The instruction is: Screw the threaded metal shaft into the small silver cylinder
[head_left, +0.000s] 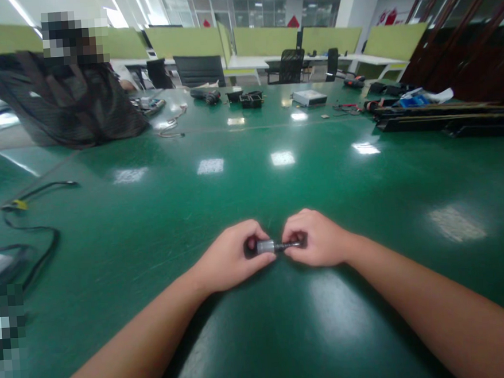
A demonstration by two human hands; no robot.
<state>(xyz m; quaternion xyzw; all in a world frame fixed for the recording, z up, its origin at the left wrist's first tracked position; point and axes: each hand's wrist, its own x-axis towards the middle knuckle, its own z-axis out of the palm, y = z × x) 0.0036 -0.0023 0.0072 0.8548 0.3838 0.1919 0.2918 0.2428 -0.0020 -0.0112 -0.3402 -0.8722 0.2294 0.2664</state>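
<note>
My left hand (234, 253) is curled around a small silver-and-black cylinder (265, 247), whose kind I cannot make out. A thin dark shaft (288, 245) extends from its right end. My right hand (316, 239) pinches that shaft, and its curled fingers hide part of the far tip. Both hands are low over the green table (252, 189), close together with only a narrow gap between the fingertips. The cylinder lies roughly level, pointing left to right.
Black cables (43, 229) run along the left side. A large dark bag (73, 103) stands at the back left. Along the far edge lie small black parts (251, 100) and a silver box (309, 97). Long black bars (454, 120) are stacked at the back right.
</note>
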